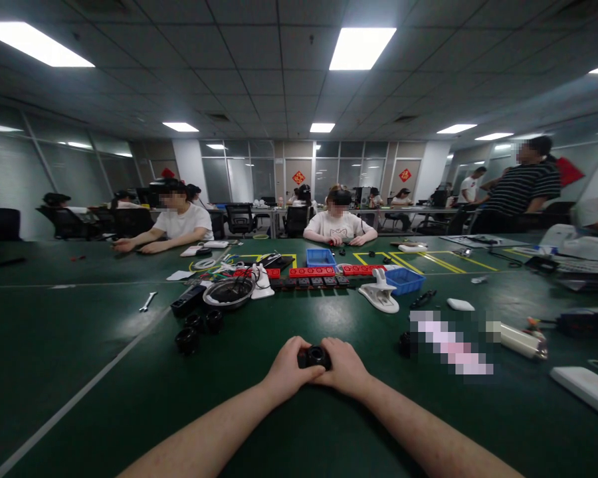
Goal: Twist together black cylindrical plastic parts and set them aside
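Note:
Both my hands meet in front of me, low over the green table (219,398). Between them is a black round part (316,356) with a ring-shaped opening facing up; I cannot tell its exact kind. My left hand (292,365) wraps its left side, thumb along the near edge. My right hand (346,365) closes round its right side. The fingers hide much of the part. Several similar black round parts (187,340) stand to the left, and another black part (405,343) lies to the right.
A wrench (148,302) lies at left. Ahead are a metal bowl (229,293), red power strips (311,272), a white clip base (380,292) and a blue bin (404,281). At right lie a cream cylinder (518,340) and a white slab (585,393). People sit across the table.

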`<state>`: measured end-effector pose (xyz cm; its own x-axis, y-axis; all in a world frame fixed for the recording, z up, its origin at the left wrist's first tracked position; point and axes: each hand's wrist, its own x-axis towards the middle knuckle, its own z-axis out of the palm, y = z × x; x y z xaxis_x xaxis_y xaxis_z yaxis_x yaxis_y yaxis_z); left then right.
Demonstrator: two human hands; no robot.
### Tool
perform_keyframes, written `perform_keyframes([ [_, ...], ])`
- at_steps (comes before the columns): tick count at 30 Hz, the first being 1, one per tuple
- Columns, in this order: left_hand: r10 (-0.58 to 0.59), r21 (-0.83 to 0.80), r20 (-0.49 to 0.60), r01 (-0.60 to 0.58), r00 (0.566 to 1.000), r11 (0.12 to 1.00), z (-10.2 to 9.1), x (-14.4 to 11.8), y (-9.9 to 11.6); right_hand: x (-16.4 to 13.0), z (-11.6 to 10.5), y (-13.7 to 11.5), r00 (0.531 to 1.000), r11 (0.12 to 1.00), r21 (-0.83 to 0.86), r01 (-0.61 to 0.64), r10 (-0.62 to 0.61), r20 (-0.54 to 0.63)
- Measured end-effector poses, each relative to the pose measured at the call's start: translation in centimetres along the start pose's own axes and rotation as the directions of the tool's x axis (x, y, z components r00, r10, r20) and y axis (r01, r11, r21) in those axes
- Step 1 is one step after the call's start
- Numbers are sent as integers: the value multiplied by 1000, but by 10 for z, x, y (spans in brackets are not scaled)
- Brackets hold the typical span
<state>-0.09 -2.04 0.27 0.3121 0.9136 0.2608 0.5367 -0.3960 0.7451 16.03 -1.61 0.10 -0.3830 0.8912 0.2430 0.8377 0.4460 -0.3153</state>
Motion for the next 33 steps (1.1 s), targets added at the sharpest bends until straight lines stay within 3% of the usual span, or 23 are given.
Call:
perform_keyframes([
  [7, 61, -90, 88, -53, 994, 994, -6, 2, -4, -1, -17, 17, 974, 929, 366, 59, -133, 182],
  [15, 107, -100, 146, -93, 983, 991, -10, 2, -1, 1, -21, 21, 958, 917, 396, 55, -161, 239],
  [23, 84, -90, 142, -71, 986, 993, -10, 2, -1, 2, -14, 23, 969, 899, 436, 33, -135, 206],
  [27, 25, -88, 110, -16, 994, 996, -4, 2, -3, 4, -6, 22, 980, 925, 379, -14, -63, 189],
  [33, -90, -38, -40, 88, 995, 995, 4, 0, 4, 0, 1, -2, 987, 986, 48, -161, 160, 28],
])
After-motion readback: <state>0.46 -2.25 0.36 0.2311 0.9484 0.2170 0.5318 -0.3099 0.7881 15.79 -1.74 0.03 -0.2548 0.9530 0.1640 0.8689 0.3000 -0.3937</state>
